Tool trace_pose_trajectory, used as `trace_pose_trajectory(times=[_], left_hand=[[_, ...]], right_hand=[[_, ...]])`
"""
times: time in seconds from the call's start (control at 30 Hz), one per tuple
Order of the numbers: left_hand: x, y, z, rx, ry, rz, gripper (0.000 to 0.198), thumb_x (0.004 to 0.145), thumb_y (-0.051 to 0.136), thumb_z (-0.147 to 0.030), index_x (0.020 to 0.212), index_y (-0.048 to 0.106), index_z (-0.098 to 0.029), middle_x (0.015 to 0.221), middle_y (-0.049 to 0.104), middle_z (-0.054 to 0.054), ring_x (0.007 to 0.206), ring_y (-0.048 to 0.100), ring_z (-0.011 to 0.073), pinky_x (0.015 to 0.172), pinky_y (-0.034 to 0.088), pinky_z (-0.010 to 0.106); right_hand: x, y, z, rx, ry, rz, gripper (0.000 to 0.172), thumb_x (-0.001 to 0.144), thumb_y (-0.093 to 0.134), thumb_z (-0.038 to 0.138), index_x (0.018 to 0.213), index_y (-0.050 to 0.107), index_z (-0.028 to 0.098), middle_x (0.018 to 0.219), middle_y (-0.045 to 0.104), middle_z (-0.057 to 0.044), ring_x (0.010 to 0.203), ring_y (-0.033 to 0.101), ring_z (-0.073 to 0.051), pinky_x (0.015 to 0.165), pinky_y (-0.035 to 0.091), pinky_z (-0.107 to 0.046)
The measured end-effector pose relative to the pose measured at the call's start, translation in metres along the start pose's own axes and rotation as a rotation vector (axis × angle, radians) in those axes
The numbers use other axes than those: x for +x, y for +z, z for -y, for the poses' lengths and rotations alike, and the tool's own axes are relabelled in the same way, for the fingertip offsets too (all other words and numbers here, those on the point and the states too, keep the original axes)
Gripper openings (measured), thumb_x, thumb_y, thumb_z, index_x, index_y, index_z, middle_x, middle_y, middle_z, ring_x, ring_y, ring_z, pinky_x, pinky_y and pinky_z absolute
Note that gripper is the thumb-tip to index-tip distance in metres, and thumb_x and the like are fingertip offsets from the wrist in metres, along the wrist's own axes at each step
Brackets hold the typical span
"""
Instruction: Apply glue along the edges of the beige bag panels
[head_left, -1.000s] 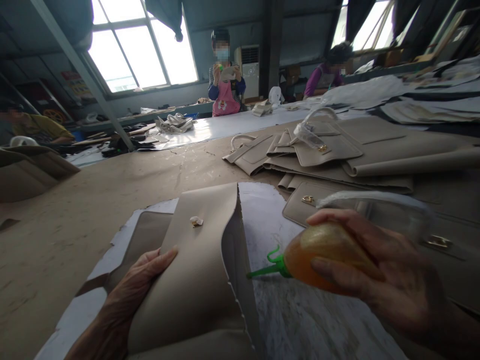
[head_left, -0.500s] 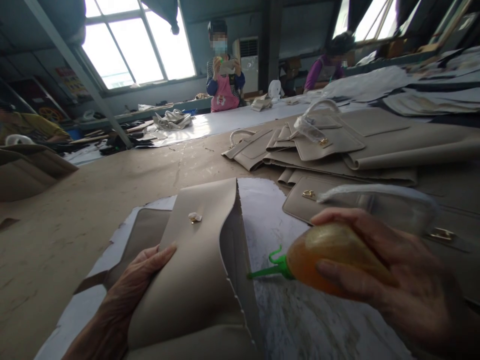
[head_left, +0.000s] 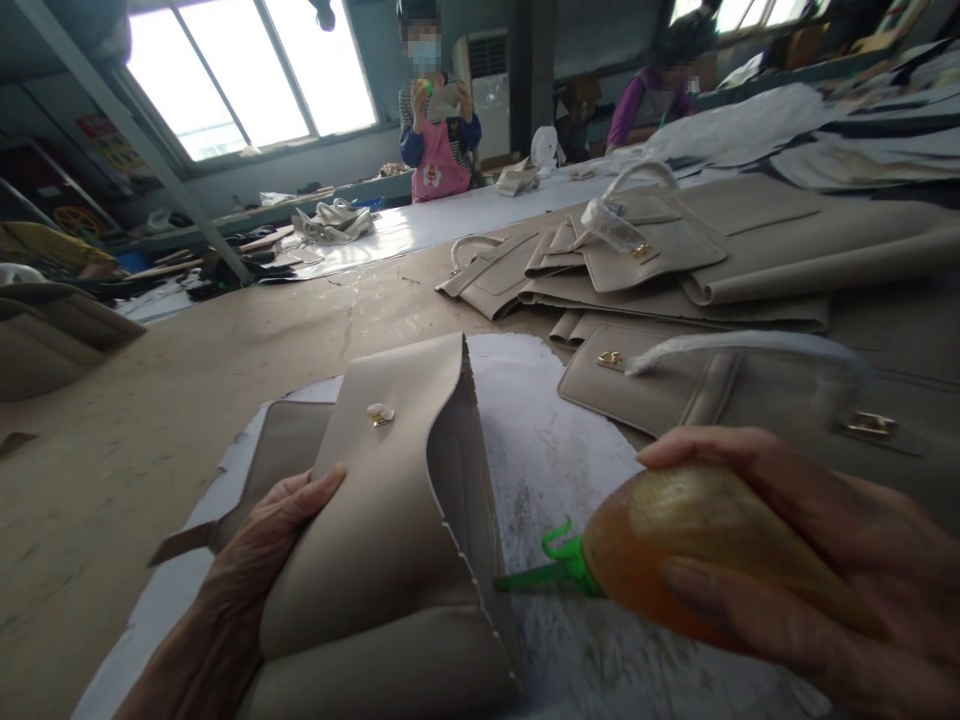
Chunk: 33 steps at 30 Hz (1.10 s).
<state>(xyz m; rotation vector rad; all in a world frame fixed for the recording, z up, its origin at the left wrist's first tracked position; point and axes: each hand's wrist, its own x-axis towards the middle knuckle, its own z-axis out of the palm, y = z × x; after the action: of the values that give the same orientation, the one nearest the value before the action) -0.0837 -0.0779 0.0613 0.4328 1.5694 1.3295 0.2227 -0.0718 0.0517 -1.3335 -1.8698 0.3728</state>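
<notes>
My left hand [head_left: 281, 540] grips the left side of a taupe leather bag piece [head_left: 375, 510], thumb on top and the other fingers mostly hidden beneath. A small gold clasp partly wrapped in white [head_left: 380, 414] sits on its upper face. The right side of the piece gapes open along a raw, notched edge. In my right hand [head_left: 810, 570] is an amber squeeze bottle of glue [head_left: 675, 550], fingers wrapped round it. Its thin green nozzle [head_left: 536, 576] points left, the tip at the lower layer of that edge. Under the piece lies a stained white sheet [head_left: 555, 440].
Stacked taupe bag panels [head_left: 750, 240] with plastic-wrapped handles lie at the right. Another panel with gold hardware [head_left: 675, 385] lies close by my right hand. Across the table stands a person in a pink apron [head_left: 441, 160]; a person in purple sleeves [head_left: 628, 108] bends at the back right.
The bottle has come nearer to me, its nozzle tip sliding down along the open edge. My left hand keeps its hold on the bag piece. The whole view has shifted slightly.
</notes>
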Motion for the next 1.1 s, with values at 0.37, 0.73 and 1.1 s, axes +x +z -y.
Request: trace_pose_trajectory(times=[0.37, 0.73, 1.1], left_hand=[[0.001, -0.003, 0.001, 0.029, 0.013, 0.019, 0.009, 0.079, 0.060, -0.011, 0.079, 0.069, -0.010, 0.055, 0.066, 0.008, 0.040, 0.056, 0.0163, 0.040, 0.047, 0.024], [0.008, -0.008, 0.003, -0.080, -0.062, 0.115, 0.015, 0.078, 0.061, -0.007, 0.092, 0.067, -0.008, 0.067, 0.069, 0.012, 0.052, 0.066, 0.0246, 0.052, 0.058, 0.035], [0.039, 0.032, -0.060, 0.006, -0.165, 0.217, 0.017, 0.082, 0.051, -0.004, 0.084, 0.067, 0.000, 0.066, 0.069, 0.019, 0.054, 0.067, 0.0293, 0.050, 0.059, 0.041]], right_hand=[[-0.004, -0.008, -0.007, 0.035, 0.074, 0.034, 0.041, 0.075, 0.056, 0.072, 0.104, 0.060, 0.043, 0.082, 0.066, 0.004, 0.063, 0.062, -0.021, 0.042, 0.048, -0.028], [0.013, 0.001, -0.021, 1.091, 0.643, -0.044, 0.043, 0.052, 0.083, 0.048, 0.082, 0.069, 0.021, 0.077, 0.069, -0.011, 0.066, 0.067, -0.027, 0.055, 0.055, -0.032], [0.008, 0.010, -0.029, 1.164, 0.852, -0.409, 0.053, 0.029, 0.088, 0.035, 0.077, 0.071, 0.023, 0.074, 0.070, -0.004, 0.063, 0.066, -0.020, 0.051, 0.054, -0.021]])
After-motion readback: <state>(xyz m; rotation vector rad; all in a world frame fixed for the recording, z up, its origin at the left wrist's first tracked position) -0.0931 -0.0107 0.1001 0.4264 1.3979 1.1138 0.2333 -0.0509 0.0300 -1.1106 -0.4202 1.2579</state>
